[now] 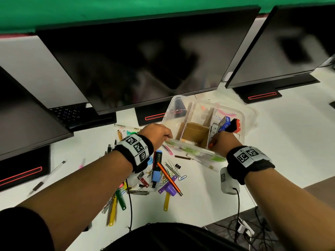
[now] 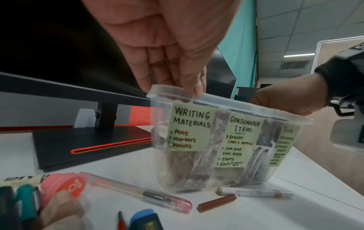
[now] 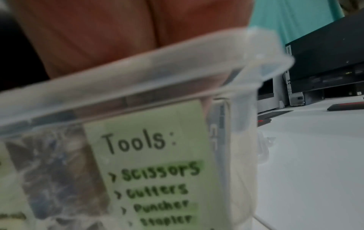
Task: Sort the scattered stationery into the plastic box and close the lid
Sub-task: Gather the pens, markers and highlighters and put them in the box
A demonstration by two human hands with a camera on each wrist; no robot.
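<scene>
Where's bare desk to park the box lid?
Free: white desk right of the plastic box, below the right monitor base. Crowded: the stationery pile under the left hand and along the box's near wall.

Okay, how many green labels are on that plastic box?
3, side by side on the box front: Writing Materials label left, Consumable Items label middle, Tools label right. Other sides may hide more.

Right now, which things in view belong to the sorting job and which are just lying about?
Part of the job:
plastic box, both hands on its near rim
left hand
right hand
orange pen
blue highlighter
clear pen
brown crayon

Just lying about:
monitors
white desk
cables
</scene>
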